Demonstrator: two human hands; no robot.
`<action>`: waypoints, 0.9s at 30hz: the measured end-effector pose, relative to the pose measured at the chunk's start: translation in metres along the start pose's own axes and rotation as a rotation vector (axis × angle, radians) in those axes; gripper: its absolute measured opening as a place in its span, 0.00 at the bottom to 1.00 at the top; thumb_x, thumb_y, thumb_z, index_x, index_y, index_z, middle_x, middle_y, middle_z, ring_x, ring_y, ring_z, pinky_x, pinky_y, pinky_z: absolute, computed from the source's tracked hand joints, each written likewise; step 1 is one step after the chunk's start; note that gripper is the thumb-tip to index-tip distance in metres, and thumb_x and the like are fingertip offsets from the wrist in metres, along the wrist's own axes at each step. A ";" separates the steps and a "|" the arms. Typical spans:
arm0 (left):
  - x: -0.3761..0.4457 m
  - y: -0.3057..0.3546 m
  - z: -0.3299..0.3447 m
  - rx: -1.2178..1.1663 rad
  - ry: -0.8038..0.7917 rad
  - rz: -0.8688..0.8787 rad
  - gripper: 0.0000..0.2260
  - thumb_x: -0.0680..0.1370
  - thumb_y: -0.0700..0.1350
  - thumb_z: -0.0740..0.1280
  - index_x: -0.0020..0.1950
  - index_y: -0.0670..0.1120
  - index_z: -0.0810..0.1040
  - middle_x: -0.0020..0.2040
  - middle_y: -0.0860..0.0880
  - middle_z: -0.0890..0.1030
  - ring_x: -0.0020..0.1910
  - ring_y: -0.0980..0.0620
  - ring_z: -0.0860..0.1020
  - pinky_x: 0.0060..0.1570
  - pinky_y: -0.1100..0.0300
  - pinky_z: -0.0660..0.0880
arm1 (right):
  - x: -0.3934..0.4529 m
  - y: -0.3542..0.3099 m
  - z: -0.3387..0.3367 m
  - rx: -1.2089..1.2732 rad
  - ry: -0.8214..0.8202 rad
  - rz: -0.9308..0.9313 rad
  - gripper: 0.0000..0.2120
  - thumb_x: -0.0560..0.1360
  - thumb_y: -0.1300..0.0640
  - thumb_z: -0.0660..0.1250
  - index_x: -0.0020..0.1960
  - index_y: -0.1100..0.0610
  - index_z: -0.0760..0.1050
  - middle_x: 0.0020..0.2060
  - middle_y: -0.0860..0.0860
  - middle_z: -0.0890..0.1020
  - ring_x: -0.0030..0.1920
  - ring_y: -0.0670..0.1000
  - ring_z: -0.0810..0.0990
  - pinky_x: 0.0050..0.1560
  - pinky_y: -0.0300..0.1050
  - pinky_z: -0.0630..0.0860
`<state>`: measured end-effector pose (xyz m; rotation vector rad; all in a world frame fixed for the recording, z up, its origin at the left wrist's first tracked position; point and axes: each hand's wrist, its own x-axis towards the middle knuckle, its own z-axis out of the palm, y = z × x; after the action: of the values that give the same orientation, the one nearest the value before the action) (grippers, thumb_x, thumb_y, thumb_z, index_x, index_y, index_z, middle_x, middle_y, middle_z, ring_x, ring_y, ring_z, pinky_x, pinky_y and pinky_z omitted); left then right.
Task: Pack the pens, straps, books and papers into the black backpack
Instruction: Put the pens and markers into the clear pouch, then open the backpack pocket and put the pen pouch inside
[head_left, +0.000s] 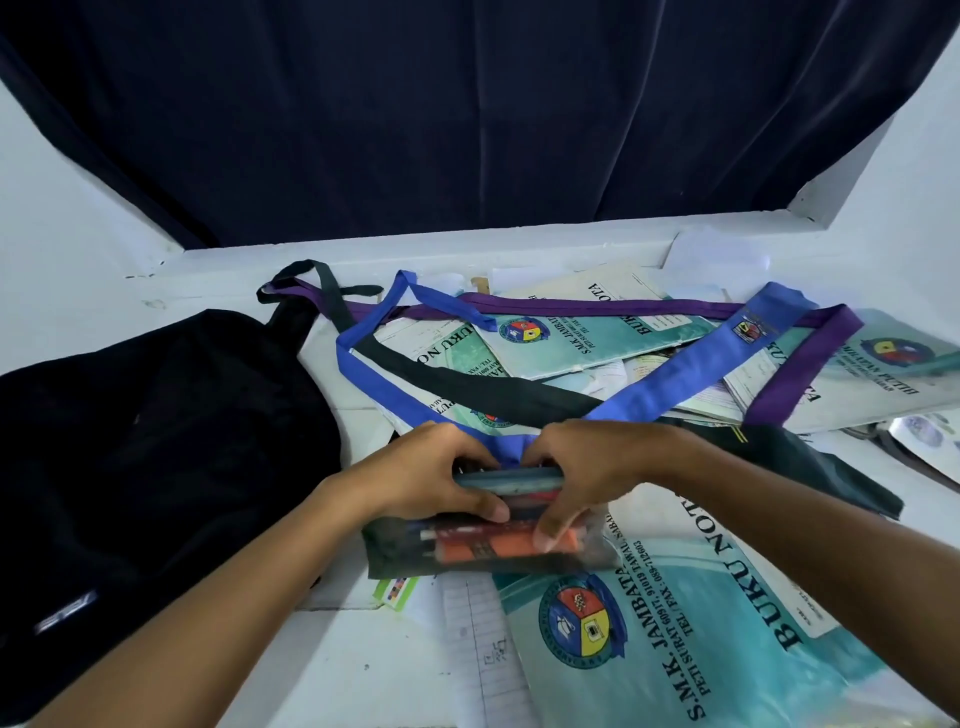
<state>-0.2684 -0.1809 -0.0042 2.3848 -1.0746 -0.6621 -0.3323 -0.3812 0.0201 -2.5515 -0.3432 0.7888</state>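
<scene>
Both hands are on the pens: the left hand (434, 480) and right hand (587, 467) curl round a bundle of pens (498, 540), which seems to sit in a clear pouch on the white table (322, 670), thumbs pressing on top. This looks like the pen-gathering step; next the bundle wants lifting leftward to the black backpack (156, 447), which lies flat just beside it, its opening not visible, contents unknown. The straps (675, 364), books (675, 623) and papers (483, 654) lie spread around, unpacked.
</scene>
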 end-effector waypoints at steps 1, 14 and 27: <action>-0.002 0.001 0.000 -0.013 -0.016 -0.015 0.20 0.64 0.63 0.75 0.51 0.55 0.84 0.40 0.59 0.83 0.39 0.59 0.79 0.44 0.51 0.78 | 0.000 -0.003 -0.002 -0.023 -0.040 0.005 0.18 0.63 0.43 0.80 0.45 0.47 0.77 0.42 0.45 0.84 0.41 0.46 0.82 0.41 0.39 0.77; -0.068 0.015 -0.049 0.020 0.055 -0.083 0.16 0.69 0.59 0.76 0.44 0.48 0.83 0.35 0.50 0.80 0.33 0.54 0.74 0.36 0.53 0.72 | 0.021 -0.073 -0.025 -0.029 -0.263 -0.077 0.14 0.67 0.49 0.78 0.47 0.55 0.81 0.37 0.49 0.84 0.33 0.46 0.80 0.32 0.37 0.75; -0.171 -0.103 -0.106 -0.171 0.736 -0.222 0.25 0.65 0.68 0.70 0.56 0.56 0.81 0.46 0.57 0.84 0.45 0.61 0.81 0.49 0.69 0.74 | 0.054 -0.051 -0.036 0.664 -0.050 -0.006 0.33 0.57 0.46 0.78 0.55 0.62 0.77 0.46 0.59 0.86 0.44 0.57 0.86 0.41 0.46 0.82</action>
<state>-0.2479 0.0336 0.0630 2.3039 -0.4240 0.0812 -0.2726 -0.3295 0.0457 -1.9103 -0.0779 0.8005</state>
